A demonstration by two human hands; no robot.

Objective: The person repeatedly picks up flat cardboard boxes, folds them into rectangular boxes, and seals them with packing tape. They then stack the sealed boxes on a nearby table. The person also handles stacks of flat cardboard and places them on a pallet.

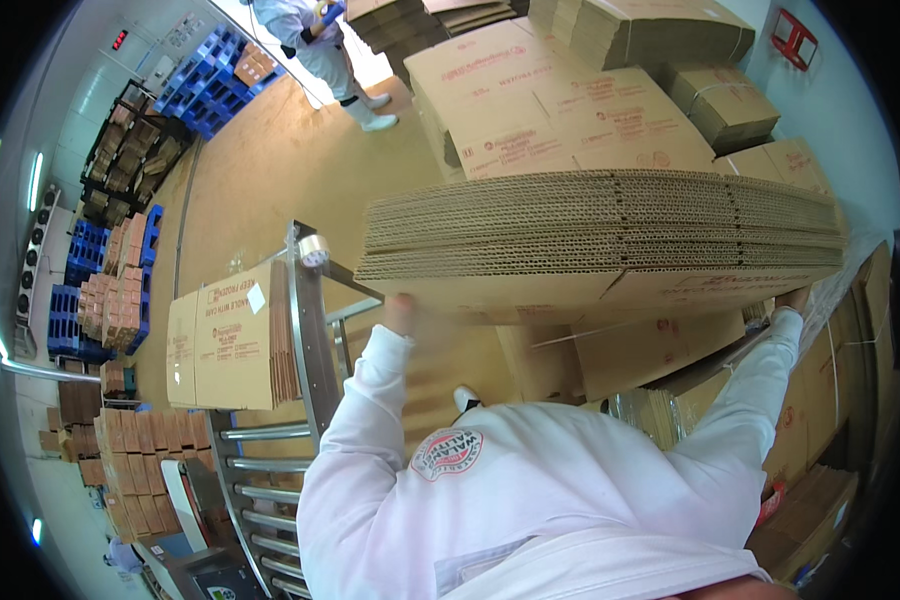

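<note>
A thick stack of flattened corrugated cardboard cartons (600, 225) spans the space in front of me, its cut edges facing me. Under its left end, my left hand (400, 313) grips the bottom sheet; the fingers are mostly hidden. My right hand (793, 298) holds the lower right end, with its fingers also hidden beneath the cardboard. Behind the held stack lies a broad pile of printed flat cartons (562, 105). A roll of packing tape (314, 251) sits on the metal frame (307, 337) left of my left hand.
Flat cartons (232, 337) stand upright beside a roller conveyor (270, 493). A strapped carton bundle (645, 34) rests near the right wall. Another person (315, 52) stands on the brown floor (292, 157) at the back. Blue pallets (202, 79) are stacked far left.
</note>
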